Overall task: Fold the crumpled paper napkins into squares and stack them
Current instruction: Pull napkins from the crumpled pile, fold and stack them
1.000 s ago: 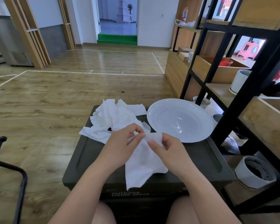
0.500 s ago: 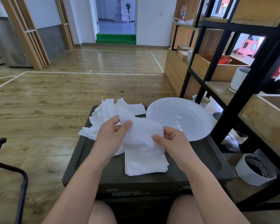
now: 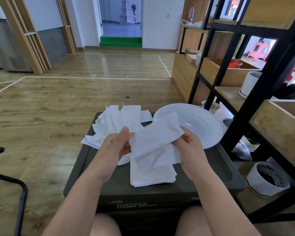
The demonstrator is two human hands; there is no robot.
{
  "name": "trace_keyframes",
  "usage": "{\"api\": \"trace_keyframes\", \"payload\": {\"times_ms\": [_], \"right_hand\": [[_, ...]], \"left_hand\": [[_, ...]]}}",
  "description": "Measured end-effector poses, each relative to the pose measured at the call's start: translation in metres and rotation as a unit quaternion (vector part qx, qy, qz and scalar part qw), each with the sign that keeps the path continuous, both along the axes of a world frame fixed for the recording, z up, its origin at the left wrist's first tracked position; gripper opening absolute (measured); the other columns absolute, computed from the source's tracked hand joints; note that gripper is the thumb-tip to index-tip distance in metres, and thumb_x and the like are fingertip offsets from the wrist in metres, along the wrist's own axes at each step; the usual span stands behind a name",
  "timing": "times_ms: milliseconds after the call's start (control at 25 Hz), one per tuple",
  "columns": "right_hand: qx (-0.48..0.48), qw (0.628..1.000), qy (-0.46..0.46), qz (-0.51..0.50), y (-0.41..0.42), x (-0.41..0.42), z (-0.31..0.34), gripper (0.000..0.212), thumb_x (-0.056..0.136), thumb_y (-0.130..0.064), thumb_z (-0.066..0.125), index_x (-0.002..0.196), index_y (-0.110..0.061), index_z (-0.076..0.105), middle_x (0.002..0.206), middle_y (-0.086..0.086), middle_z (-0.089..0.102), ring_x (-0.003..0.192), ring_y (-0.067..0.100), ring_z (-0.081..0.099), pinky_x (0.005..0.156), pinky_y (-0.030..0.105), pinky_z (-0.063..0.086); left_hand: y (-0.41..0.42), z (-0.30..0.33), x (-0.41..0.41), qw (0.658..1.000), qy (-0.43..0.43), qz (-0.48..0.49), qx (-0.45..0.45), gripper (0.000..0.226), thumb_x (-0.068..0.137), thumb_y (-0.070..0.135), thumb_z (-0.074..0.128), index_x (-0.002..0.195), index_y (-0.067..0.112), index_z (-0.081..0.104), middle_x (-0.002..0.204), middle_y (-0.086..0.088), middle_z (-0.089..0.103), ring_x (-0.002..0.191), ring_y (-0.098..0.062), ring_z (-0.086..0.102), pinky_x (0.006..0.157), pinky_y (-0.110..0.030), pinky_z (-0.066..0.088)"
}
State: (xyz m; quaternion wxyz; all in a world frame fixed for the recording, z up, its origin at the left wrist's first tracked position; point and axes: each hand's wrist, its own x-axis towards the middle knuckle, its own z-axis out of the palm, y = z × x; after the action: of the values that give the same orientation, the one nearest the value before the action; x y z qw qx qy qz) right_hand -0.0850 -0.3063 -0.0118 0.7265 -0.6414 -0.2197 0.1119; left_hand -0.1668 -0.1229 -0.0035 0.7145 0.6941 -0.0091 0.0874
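A crumpled white napkin (image 3: 156, 140) hangs in the air between both hands, above the dark box lid (image 3: 211, 171). My left hand (image 3: 117, 145) pinches its left edge and my right hand (image 3: 190, 149) grips its right side. Directly below lies a stack of folded square napkins (image 3: 152, 176), partly hidden by the held napkin. A pile of crumpled napkins (image 3: 116, 123) covers the lid's far left corner.
A white plate (image 3: 199, 123) rests on the lid's far right. A black metal shelf (image 3: 255, 92) with wooden boxes and pots stands close on the right. A black chair frame (image 3: 0, 178) is at the left. Wooden floor lies beyond.
Both hands have lifted a crumpled napkin off the stack and pulled it wider, the right hand moving up and right toward the plate. The folded stack now shows beneath it.
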Motion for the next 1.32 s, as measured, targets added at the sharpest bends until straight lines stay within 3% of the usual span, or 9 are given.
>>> {"api": "trace_keyframes", "payload": {"times_ms": [200, 400, 640, 720, 840, 920, 1040, 1200, 1320], "right_hand": [[0.004, 0.998, -0.061, -0.008, 0.003, -0.008, 0.006, 0.024, 0.072, -0.009, 0.057, 0.066, -0.028, 0.070, 0.072, -0.012, 0.065, 0.070, 0.009, 0.060, 0.063, 0.019, 0.049], [0.025, 0.999, -0.034, -0.006, 0.003, -0.009, 0.006, 0.025, 0.069, -0.010, 0.061, 0.065, -0.032, 0.071, 0.078, -0.013, 0.066, 0.077, 0.013, 0.062, 0.070, 0.035, 0.054], [0.000, 0.998, -0.029, -0.048, 0.003, -0.007, 0.003, 0.038, 0.085, 0.002, 0.059, 0.074, -0.033, 0.072, 0.078, -0.015, 0.067, 0.073, 0.006, 0.062, 0.061, 0.022, 0.053], [-0.008, 0.999, 0.008, -0.053, 0.002, -0.005, 0.003, 0.035, 0.091, -0.008, 0.050, 0.082, -0.033, 0.072, 0.074, -0.009, 0.066, 0.070, 0.009, 0.061, 0.060, 0.023, 0.052], [-0.010, 0.992, 0.125, -0.007, 0.004, 0.000, 0.009, 0.028, 0.081, -0.030, 0.047, 0.088, -0.032, 0.075, 0.088, 0.004, 0.073, 0.084, 0.021, 0.068, 0.074, 0.031, 0.055], [-0.064, 0.993, 0.092, -0.036, 0.006, 0.001, 0.008, 0.019, 0.082, -0.030, 0.057, 0.078, -0.030, 0.076, 0.090, 0.001, 0.073, 0.088, 0.017, 0.067, 0.078, 0.029, 0.054], [-0.106, 0.987, -0.074, -0.100, 0.008, -0.006, -0.002, 0.015, 0.085, -0.022, 0.067, 0.073, -0.029, 0.073, 0.074, -0.003, 0.070, 0.070, 0.004, 0.060, 0.064, 0.017, 0.049], [-0.065, 0.986, -0.022, -0.153, 0.014, -0.001, -0.017, 0.014, 0.086, -0.025, 0.064, 0.077, -0.031, 0.072, 0.072, -0.013, 0.068, 0.067, 0.001, 0.060, 0.058, 0.013, 0.047], [-0.106, 0.983, 0.041, -0.145, 0.021, 0.003, -0.031, 0.020, 0.086, -0.030, 0.058, 0.073, -0.018, 0.068, 0.064, -0.010, 0.062, 0.063, 0.007, 0.057, 0.054, 0.016, 0.044]], "left_hand": [[-0.012, 0.002, 0.005, 0.993, -0.003, 0.108, 0.052, 0.014, 0.086, 0.033, 0.064, 0.092, 0.043, 0.072, 0.084, 0.006, 0.076, 0.081, -0.001, 0.068, 0.063, -0.009, 0.049], [-0.011, -0.001, 0.002, 0.992, 0.004, 0.106, 0.075, 0.026, 0.064, 0.044, 0.078, 0.090, 0.045, 0.073, 0.088, 0.016, 0.075, 0.087, 0.003, 0.068, 0.070, -0.009, 0.050], [-0.015, -0.007, 0.003, 0.976, -0.035, 0.169, 0.133, 0.016, 0.079, 0.027, 0.073, 0.084, 0.041, 0.076, 0.085, 0.020, 0.074, 0.086, 0.003, 0.068, 0.072, -0.009, 0.049], [-0.015, -0.007, 0.003, 0.972, -0.042, 0.184, 0.139, 0.018, 0.082, 0.023, 0.071, 0.078, 0.040, 0.076, 0.082, 0.021, 0.074, 0.081, 0.005, 0.067, 0.072, -0.008, 0.049], [-0.015, -0.007, 0.004, 0.957, -0.033, 0.203, 0.205, 0.017, 0.085, 0.027, 0.066, 0.071, 0.037, 0.071, 0.074, 0.024, 0.069, 0.061, 0.005, 0.058, 0.057, -0.006, 0.042], [-0.017, -0.006, 0.005, 0.952, -0.032, 0.200, 0.229, 0.017, 0.086, 0.030, 0.063, 0.071, 0.033, 0.067, 0.074, 0.024, 0.067, 0.063, 0.006, 0.056, 0.056, -0.004, 0.039], [-0.020, -0.009, 0.009, 0.960, -0.028, 0.208, 0.186, 0.017, 0.086, 0.034, 0.061, 0.070, 0.031, 0.065, 0.069, 0.023, 0.063, 0.064, 0.006, 0.055, 0.055, -0.004, 0.038], [-0.034, -0.032, 0.015, 0.976, 0.070, 0.207, -0.017, 0.020, 0.091, 0.037, 0.058, 0.079, 0.029, 0.071, 0.076, 0.011, 0.070, 0.072, -0.001, 0.061, 0.063, -0.018, 0.044], [-0.041, -0.051, 0.020, 0.964, 0.083, 0.252, -0.022, 0.027, 0.096, 0.033, 0.050, 0.078, 0.029, 0.069, 0.075, 0.010, 0.067, 0.069, 0.000, 0.057, 0.064, -0.021, 0.045]]}}
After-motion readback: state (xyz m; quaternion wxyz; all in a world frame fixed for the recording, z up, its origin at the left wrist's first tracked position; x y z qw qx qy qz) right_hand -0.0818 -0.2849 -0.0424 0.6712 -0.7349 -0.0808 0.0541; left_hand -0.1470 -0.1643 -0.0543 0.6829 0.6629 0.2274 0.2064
